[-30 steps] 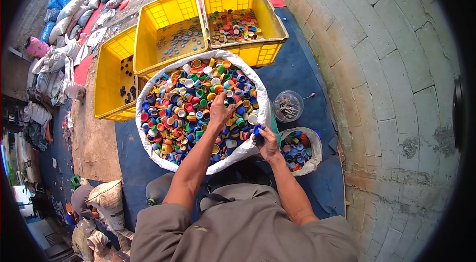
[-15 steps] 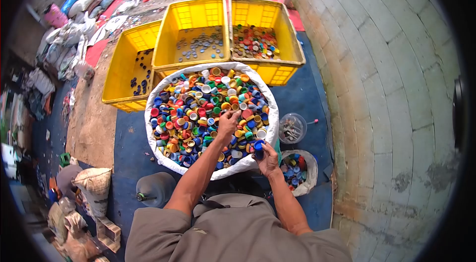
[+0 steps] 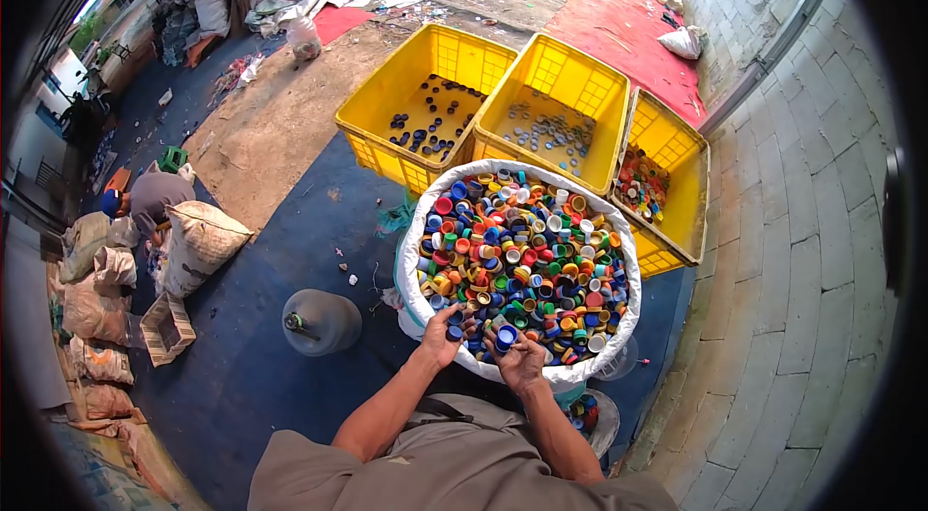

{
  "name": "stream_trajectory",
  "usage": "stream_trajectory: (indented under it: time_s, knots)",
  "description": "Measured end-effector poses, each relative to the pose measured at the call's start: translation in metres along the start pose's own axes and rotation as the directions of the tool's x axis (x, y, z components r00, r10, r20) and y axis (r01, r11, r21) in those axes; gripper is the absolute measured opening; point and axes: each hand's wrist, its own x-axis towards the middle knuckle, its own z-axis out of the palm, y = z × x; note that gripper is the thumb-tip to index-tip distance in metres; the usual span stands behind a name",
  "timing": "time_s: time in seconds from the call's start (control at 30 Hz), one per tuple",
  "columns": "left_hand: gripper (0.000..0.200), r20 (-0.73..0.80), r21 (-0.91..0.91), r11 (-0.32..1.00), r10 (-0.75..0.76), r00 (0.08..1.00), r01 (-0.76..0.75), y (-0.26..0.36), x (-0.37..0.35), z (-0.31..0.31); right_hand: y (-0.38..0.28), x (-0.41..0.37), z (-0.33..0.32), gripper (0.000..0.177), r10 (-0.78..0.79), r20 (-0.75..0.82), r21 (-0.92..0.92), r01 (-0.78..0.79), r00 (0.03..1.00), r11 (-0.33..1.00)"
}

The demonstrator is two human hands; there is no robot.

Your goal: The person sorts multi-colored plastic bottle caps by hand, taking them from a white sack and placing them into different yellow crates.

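A big white sack [image 3: 633, 313] with a rolled rim stands in front of me, full of mixed coloured bottle caps [image 3: 532, 260]. At its near edge both my hands are close together. My left hand [image 3: 440, 342] has its fingers closed on dark blue bottle caps [image 3: 454, 320]. A blue bottle cap [image 3: 506, 338] with a pale inside, its opening facing up, is gripped by my right hand [image 3: 523, 366]. Loose caps lie just beyond my fingertips.
Behind the sack stand three yellow crates: the left crate [image 3: 382, 146] with dark caps, the middle crate [image 3: 498, 146] with greyish caps, the right crate [image 3: 667, 255] with red and orange ones. A large clear jug [image 3: 324, 322] stands left. A bent-over person [image 3: 159, 197] is far left; a block wall [image 3: 764, 356] rises right.
My view has swung left. My left hand has come back from the middle of the heap to the near edge, now with dark blue caps. My right hand still holds its blue cap.
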Motion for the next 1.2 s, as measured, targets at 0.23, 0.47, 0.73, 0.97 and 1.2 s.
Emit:
stream_trajectory:
  time_s: [0.23, 0.47, 0.73, 0.97, 1.2]
  knots:
    - [0.025, -0.155, -0.033, 0.999, 0.006, 0.988, -0.011, 0.087, 0.028, 0.025, 0.023, 0.09, 0.052, 0.036, 0.076, -0.153, -0.056, -0.085, 0.985, 0.995]
    - [0.084, 0.226, -0.231, 0.938, 0.309, 0.924, -0.257, 0.236, 0.073, 0.154, -0.048, 0.154, 0.258, 0.077, -0.295, 0.233, 0.204, 0.25, 0.927, 0.946]
    - [0.084, -0.05, -0.064, 0.967, 0.244, 0.968, -0.247, 0.191, 0.072, 0.043, 0.005, 0.103, 0.148, 0.07, -0.331, 0.118, -0.127, 0.345, 0.936, 0.93]
    - [0.037, -0.128, 0.594, 0.747, 0.455, 0.881, -0.299, 0.097, 0.041, -0.026, 0.062, 0.018, 0.041, 0.063, -0.263, -0.109, -0.522, 0.17, 0.959, 0.836]
    - [0.038, 0.344, 0.921, -0.06, 0.593, 0.728, -0.386, 0.069, 0.043, -0.018, 0.061, 0.005, 0.016, 0.055, -0.369, -0.1, -0.666, 0.213, 0.924, 0.715]
